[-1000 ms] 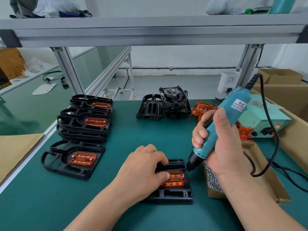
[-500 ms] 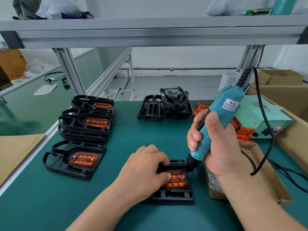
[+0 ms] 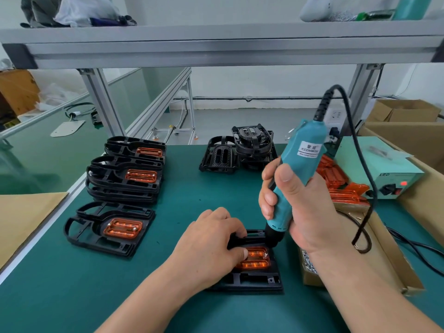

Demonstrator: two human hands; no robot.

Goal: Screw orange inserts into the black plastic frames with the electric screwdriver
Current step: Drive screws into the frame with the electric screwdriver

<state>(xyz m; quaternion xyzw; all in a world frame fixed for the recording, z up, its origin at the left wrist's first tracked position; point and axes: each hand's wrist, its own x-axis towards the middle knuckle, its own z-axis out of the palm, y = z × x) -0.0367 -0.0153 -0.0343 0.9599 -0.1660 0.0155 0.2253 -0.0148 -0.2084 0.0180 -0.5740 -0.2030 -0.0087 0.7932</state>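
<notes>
Where the box (image 3: 310,281) lies open, screws (image 3: 308,260) show.

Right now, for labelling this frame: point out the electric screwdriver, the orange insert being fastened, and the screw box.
electric screwdriver (image 3: 305,164): head view, teal body.
orange insert (image 3: 254,264): head view, lower bar.
screw box (image 3: 310,279): head view, front wall.

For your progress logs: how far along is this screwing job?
Done: black plastic frames with orange inserts stacked on the left. In hand: left hand holds one frame; right hand holds the teal electric screwdriver on its insert. Left: bare black frames and loose orange inserts.
</notes>
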